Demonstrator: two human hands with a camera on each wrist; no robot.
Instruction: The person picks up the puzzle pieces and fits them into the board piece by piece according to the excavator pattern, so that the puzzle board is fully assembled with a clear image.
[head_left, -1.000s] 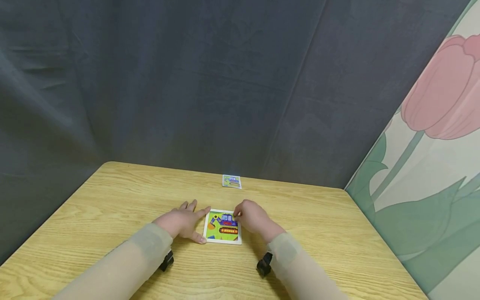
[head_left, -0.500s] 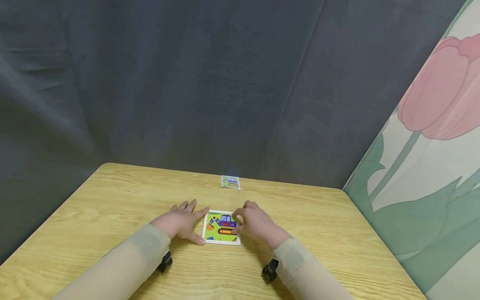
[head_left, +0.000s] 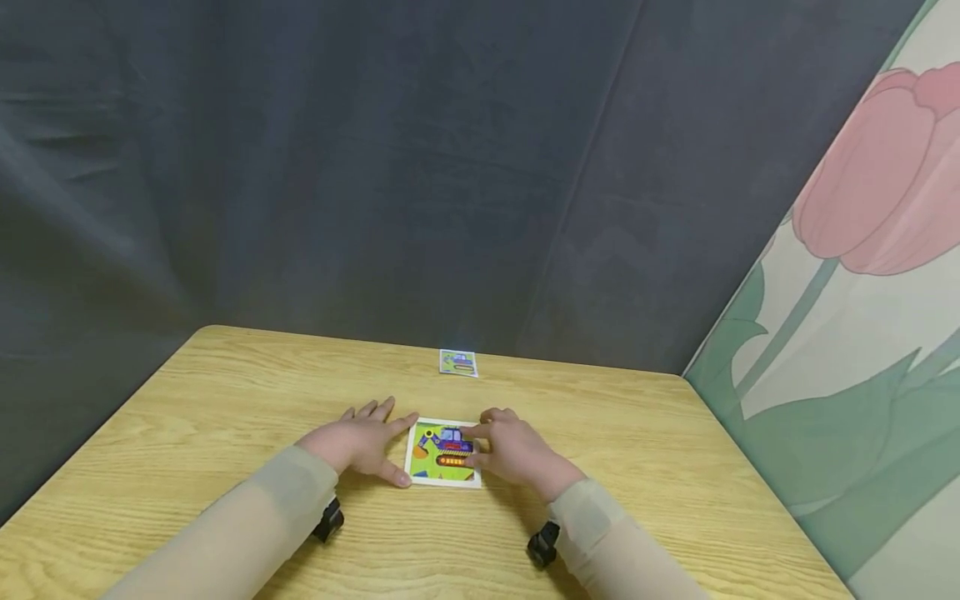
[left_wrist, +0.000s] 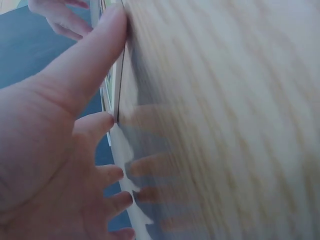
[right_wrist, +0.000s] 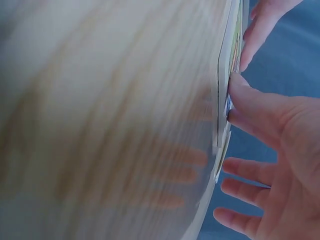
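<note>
Head view shows your puzzle (head_left: pixel 442 452) lying flat on the counter (head_left: pixel 225 400), just in front of you and between your two hands. It is a square board with a white rim, so it has no clear long axis; its edges run roughly square to the counter's front. Its picture is a blue digger on a green ground, upright as you see it, with the boom toward your left and the striped track along the bottom. No writing or brand can be read on it.

Your left hand (head_left: pixel 360 442) lies open, fingers spread flat on the counter, with the forefinger and thumb touching the puzzle's left edge. Your right hand (head_left: pixel 513 446) rests at the right edge with its fingers loosely bent, fingertips on the digger picture; the right wrist view shows the thumb pressing the board's face.

A small card (head_left: pixel 458 362) with the same digger picture lies near the counter's far edge, well apart from the puzzle. Behind it hangs a dark curtain (head_left: pixel 375 167).
</note>
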